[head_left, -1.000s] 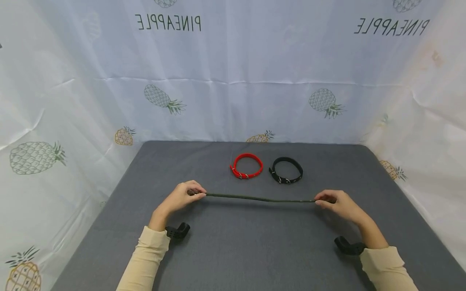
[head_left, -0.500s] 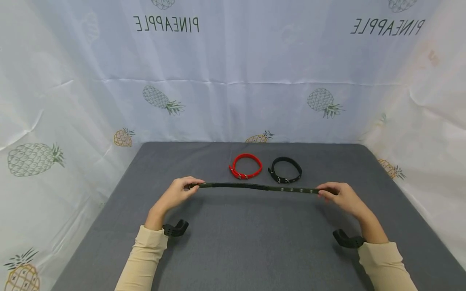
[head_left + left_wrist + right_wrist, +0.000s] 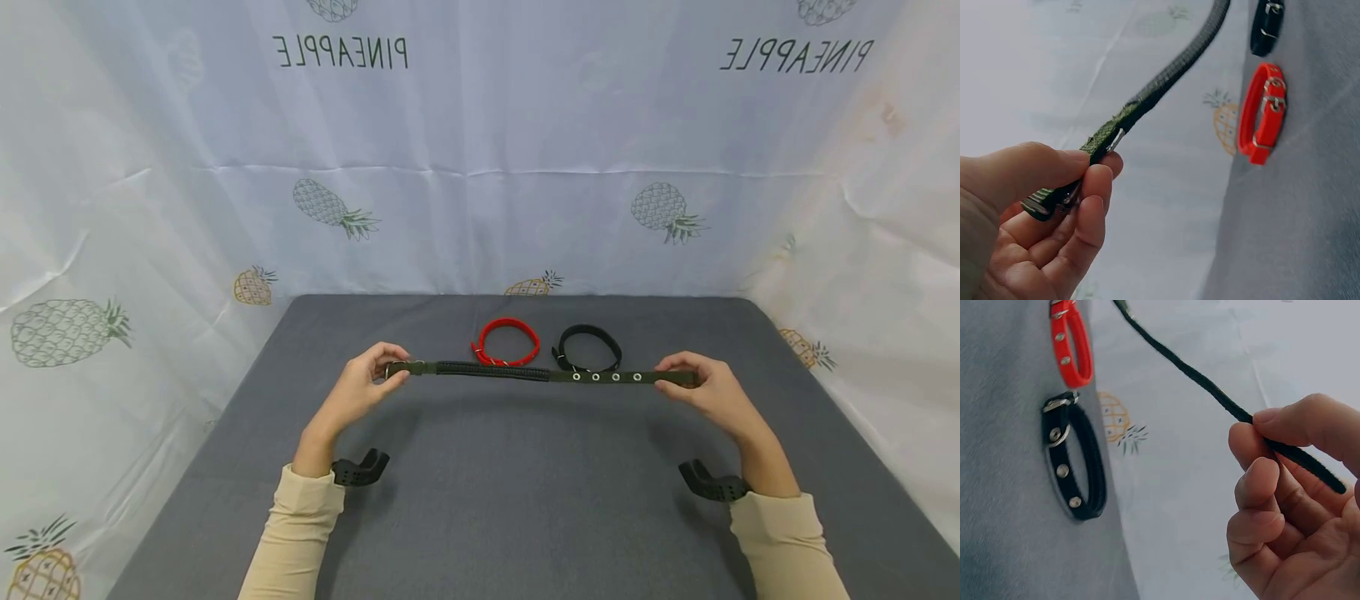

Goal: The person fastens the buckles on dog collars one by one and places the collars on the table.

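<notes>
A long dark-green fabric strap (image 3: 492, 371), with a black braided section and metal eyelets, is held raised and nearly straight above the grey cloth-covered table (image 3: 540, 500). Its buckle end is pinched by the left hand (image 3: 362, 385), its plain end by the right hand (image 3: 708, 388). Behind it, the red round collar (image 3: 1269, 128) and the black round collar (image 3: 1060, 456) are already formed into loops. The strap is not yet closed: its ends are kept well apart.
</notes>
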### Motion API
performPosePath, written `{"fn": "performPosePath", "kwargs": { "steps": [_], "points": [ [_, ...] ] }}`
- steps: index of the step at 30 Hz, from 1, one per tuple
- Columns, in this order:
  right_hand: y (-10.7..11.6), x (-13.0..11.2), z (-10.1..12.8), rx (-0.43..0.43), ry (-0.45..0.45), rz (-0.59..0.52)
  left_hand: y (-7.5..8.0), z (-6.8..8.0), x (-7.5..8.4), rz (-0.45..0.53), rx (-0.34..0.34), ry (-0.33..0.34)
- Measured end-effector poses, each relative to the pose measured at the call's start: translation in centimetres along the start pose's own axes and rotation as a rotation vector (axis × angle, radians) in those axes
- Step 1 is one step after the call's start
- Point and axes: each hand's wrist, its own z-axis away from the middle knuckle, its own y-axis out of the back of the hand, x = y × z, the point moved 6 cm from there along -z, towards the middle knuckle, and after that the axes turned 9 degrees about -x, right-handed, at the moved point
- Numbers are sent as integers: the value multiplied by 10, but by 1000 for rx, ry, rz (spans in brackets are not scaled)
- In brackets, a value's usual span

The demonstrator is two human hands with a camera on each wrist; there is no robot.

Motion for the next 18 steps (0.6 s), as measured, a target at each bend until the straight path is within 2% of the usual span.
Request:
{"fn": "performPosePath", "kwargs": {
  "steps": [6, 10, 18],
  "points": [
    [0, -12, -5, 44, 27, -17, 2, -2, 8, 33, 35, -22],
    [-3, -21, -11, 77, 50, -38, 4, -4, 16, 76, 82, -97],
    [-11, -35, -22, 106, 115, -89, 3, -8, 30, 264, 131, -265]
  ]
}}
